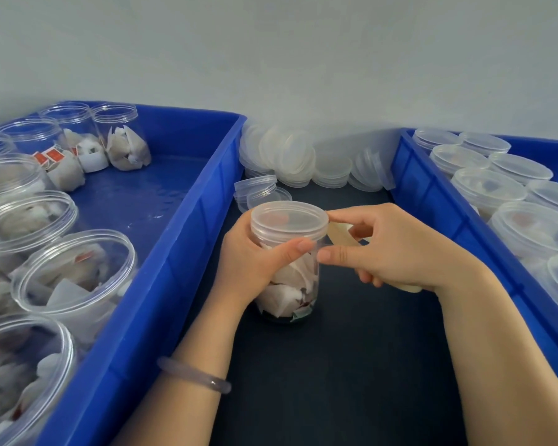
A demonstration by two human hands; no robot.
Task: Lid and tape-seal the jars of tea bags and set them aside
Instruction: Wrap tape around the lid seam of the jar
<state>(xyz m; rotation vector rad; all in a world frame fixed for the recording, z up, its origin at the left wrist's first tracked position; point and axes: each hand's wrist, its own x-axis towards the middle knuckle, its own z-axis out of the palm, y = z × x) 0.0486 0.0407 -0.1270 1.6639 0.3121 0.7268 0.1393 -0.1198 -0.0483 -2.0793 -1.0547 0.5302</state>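
Clear plastic jar [285, 272] of tea bags, closed: our left hand [248, 262] curls round it to steady it; our right hand [397, 252], gripping a tape roll [339, 235], pinches at the lid [287, 217] rim.

No legible text in view. Small red paper tags [50, 155] on the tea bags [128, 151] inside the open clear plastic jars [29, 136] in the left blue plastic tray [187, 220] carry pale marks, too blurred to read. A green-and-white paper tag [302, 313] at the bottom of the lidded clear plastic jar [292, 278] in the middle has print that is too small to make out.
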